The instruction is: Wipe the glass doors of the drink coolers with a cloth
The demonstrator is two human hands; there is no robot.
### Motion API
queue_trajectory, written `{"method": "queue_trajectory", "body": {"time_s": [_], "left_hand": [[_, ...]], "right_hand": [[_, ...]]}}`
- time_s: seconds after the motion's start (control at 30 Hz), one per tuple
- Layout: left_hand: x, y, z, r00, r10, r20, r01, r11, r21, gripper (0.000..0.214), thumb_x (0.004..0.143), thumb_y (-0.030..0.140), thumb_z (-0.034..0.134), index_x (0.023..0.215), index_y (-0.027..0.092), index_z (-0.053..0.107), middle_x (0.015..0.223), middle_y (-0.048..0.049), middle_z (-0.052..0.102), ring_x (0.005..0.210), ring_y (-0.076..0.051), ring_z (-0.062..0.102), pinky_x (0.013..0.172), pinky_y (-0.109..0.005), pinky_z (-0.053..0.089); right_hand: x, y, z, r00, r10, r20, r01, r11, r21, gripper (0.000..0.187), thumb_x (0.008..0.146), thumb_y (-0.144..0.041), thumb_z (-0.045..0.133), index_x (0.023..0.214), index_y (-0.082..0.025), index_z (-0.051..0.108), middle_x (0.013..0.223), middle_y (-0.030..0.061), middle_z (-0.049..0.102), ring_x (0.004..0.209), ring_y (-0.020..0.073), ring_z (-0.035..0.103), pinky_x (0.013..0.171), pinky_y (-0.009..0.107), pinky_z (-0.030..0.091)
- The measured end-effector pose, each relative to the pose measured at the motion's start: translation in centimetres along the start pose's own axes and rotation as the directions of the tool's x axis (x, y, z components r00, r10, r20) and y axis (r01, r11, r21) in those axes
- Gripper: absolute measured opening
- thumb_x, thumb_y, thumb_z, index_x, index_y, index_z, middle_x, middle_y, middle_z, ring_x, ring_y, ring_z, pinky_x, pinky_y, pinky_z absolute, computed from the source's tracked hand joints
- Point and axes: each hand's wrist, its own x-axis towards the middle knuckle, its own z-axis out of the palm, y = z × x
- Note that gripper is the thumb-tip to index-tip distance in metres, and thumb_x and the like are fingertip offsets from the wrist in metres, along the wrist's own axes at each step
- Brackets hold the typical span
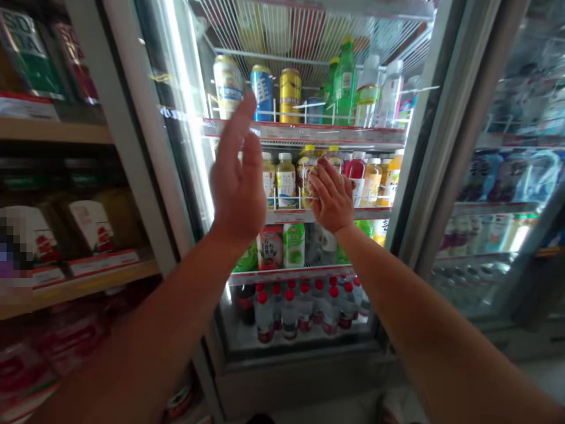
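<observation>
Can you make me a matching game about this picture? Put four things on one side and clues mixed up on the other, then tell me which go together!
Things:
1. left hand
2. right hand
3. gold can
4. bottles with red caps

Clues:
A. low down in the fridge
B. over a crumpled, pale cloth-like thing
C. beside the blue can
D. open, with nothing seen in it

Right pairs: 1-D, 2-B, 3-C, 4-A

Right hand (332,197) holding beige cloth (311,184) before bottled drinks (286,181) in cooler (309,347); left hand (238,185) raised, fingers extended.
</observation>
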Motion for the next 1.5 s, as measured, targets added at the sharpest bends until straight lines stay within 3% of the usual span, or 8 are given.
{"method": "queue_trajectory", "body": {"time_s": [0.23,0.43,0.57,0.7,0.8,1.03,1.33,1.5], "left_hand": [[-5.4,-6.0,6.2,0.995,-0.011,0.102,-0.039,0.880,0.474,0.062,0.107,0.046,0.042,0.163,0.021,0.034,0.171,-0.0090,0.021,0.159,-0.032,0.002,0.130,-0.060,-0.001],[-6.4,-6.5,6.4,0.994,0.035,0.108,-0.085,0.853,0.516,0.066,0.102,0.036,0.053,0.164,0.022,0.033,0.170,-0.0082,0.021,0.159,-0.032,0.001,0.130,-0.060,-0.002],[-6.3,-6.4,6.3,0.993,0.047,0.113,-0.100,0.841,0.531,0.065,0.103,0.035,0.052,0.164,0.020,0.033,0.170,-0.0091,0.021,0.159,-0.032,0.001,0.130,-0.060,0.000],[-6.4,-6.5,6.3,0.994,0.050,0.094,-0.094,0.834,0.543,0.066,0.102,0.035,0.053,0.163,0.020,0.034,0.169,-0.0095,0.023,0.159,-0.032,0.002,0.130,-0.059,0.000],[-6.4,-6.4,6.3,0.995,0.044,0.092,-0.087,0.839,0.537,0.065,0.102,0.035,0.054,0.163,0.020,0.036,0.169,-0.0098,0.024,0.159,-0.032,0.003,0.131,-0.059,0.001],[-6.5,-6.4,6.3,0.993,0.088,0.082,-0.119,0.817,0.565,0.064,0.104,0.035,0.050,0.164,0.021,0.033,0.169,-0.0093,0.025,0.159,-0.029,0.003,0.131,-0.057,0.003],[-6.8,-7.5,5.1,0.913,0.316,0.259,-0.405,0.779,0.479,0.073,0.097,0.067,0.057,0.160,0.032,0.041,0.166,-0.0112,0.033,0.158,-0.035,0.014,0.125,-0.064,-0.012],[-6.9,-7.3,5.2,0.897,0.329,0.296,-0.439,0.746,0.501,0.058,0.100,0.052,0.062,0.154,0.036,0.048,0.162,-0.0067,0.041,0.158,-0.032,0.013,0.124,-0.064,-0.016]], "right_hand": [[0.7,-0.1,0.0,0.998,-0.039,-0.048,0.036,0.998,-0.055,0.053,0.098,-0.027,0.042,0.149,-0.022,0.055,0.159,0.0070,0.050,0.155,0.0243,0.033,0.124,0.047,0.029],[-5.7,-1.2,-0.8,0.992,-0.119,0.030,0.118,0.993,0.017,0.052,0.099,-0.022,0.047,0.151,-0.023,0.053,0.158,0.0055,0.051,0.158,0.0207,0.027,0.128,0.044,0.021],[-9.1,0.0,-2.8,0.896,-0.371,0.246,0.337,0.926,0.169,0.053,0.101,-0.022,0.051,0.153,-0.027,0.049,0.157,0.0024,0.052,0.156,0.0158,0.032,0.130,0.040,0.018],[-6.1,1.4,-3.4,0.992,-0.022,0.123,0.015,0.998,0.053,0.049,0.104,-0.024,0.047,0.152,-0.025,0.050,0.160,0.0060,0.048,0.154,0.0203,0.036,0.130,0.047,0.018],[-4.4,0.8,-2.9,0.985,0.172,0.031,-0.173,0.984,0.033,0.054,0.102,-0.020,0.045,0.156,-0.023,0.046,0.163,0.0084,0.042,0.157,0.0243,0.030,0.127,0.051,0.024],[-7.6,-0.5,-2.9,0.929,-0.291,0.228,0.253,0.950,0.183,0.054,0.103,-0.018,0.049,0.156,-0.026,0.045,0.160,0.0029,0.047,0.156,0.0184,0.032,0.131,0.044,0.019],[-4.3,-4.1,-1.1,0.987,0.066,0.146,-0.129,0.868,0.480,0.082,0.097,-0.009,0.046,0.168,-0.030,0.009,0.163,0.0087,0.042,0.153,0.0200,0.038,0.125,0.047,0.038],[-2.8,-6.4,-2.7,0.959,0.149,0.240,-0.257,0.813,0.522,0.077,0.088,-0.007,0.052,0.161,-0.018,0.030,0.159,0.0167,0.046,0.149,0.0272,0.044,0.122,0.053,0.040]]}}
